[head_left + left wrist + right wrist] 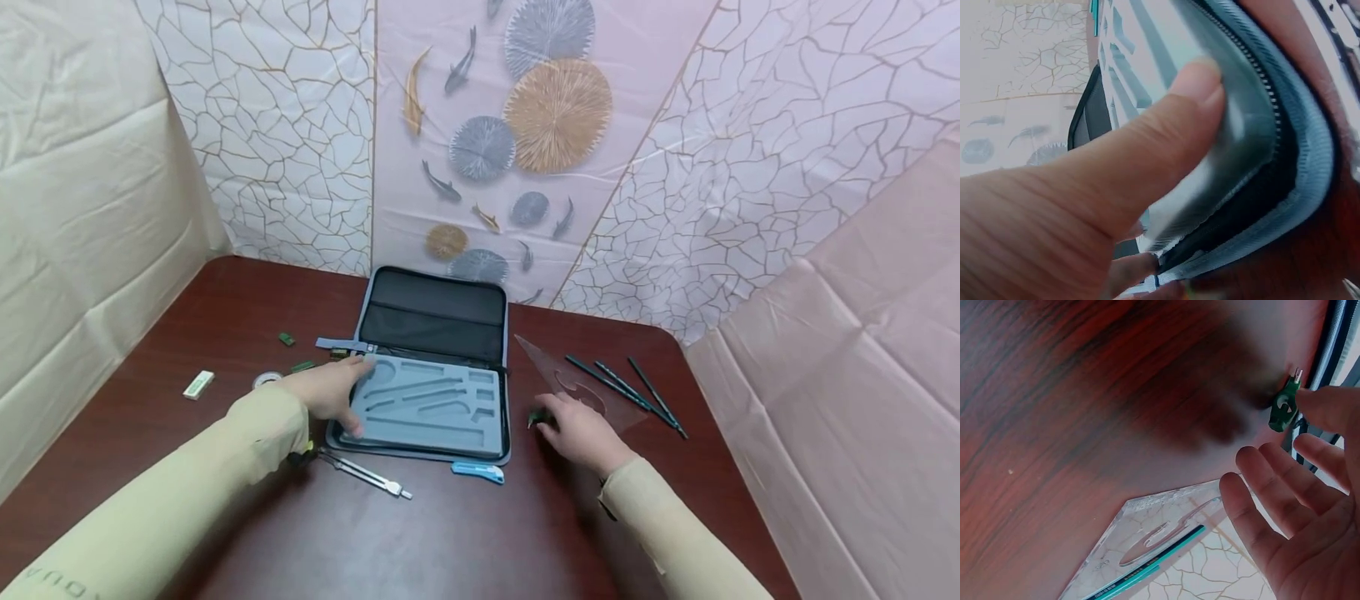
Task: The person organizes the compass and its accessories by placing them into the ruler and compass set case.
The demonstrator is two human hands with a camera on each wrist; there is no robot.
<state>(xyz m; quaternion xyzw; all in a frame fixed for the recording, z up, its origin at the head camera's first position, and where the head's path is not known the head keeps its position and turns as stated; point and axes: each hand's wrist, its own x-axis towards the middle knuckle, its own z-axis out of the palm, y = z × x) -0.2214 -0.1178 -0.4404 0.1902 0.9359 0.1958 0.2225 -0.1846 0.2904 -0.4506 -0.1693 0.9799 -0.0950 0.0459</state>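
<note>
A blue-edged zip case (431, 317) lies unfolded on the table, a grey moulded tray (427, 437) with shaped recesses in its near half. My left hand (330, 390) spans the tray's left side. In the left wrist view its thumb (1194, 81) presses the tray's corner, while the other fingers are partly hidden at the edge. To the right of the case is a small green piece with a metal tip (1283, 412). My right hand (581, 429) is over it, thumb touching or almost touching it and the other fingers extended.
Beside the right hand lie a clear set square (551, 371) and several green pencils (652, 392). A metal compass (363, 473) and blue utility knife (477, 472) lie before the case. Leftward are an eraser (198, 384), a round white item (267, 379) and small green pieces (287, 339).
</note>
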